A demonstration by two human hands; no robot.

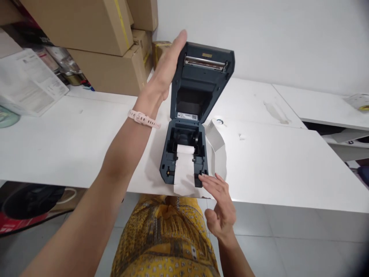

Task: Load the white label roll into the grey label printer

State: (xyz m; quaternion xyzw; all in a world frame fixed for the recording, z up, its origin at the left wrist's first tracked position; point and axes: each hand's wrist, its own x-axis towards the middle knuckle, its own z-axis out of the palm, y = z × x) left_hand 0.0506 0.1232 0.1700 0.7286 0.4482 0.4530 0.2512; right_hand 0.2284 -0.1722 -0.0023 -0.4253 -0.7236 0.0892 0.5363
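Observation:
A dark blue label printer (pixel 163 161) stands near the table's front edge with its lid (pixel 201 82) raised. Inside sits a small white paper roll (pixel 185 149), and a paper strip (pixel 184 171) runs from it out over the front. My left hand (pixel 168 63) lies with straight fingers along the lid's left side; part of it may be hidden behind the lid. Beside the printer's front right corner, my right hand (pixel 217 200) has its fingers stretched out, the tips at the casing. I cannot tell whether they press on it.
Cardboard boxes (pixel 106 71) are stacked at the back left. A clear bag with printed paper (pixel 31 82) lies farther left. A folded white strip (pixel 217 154) rests right of the printer on the white table (pixel 259 165). A paper scrap (pixel 241 137) lies beyond it.

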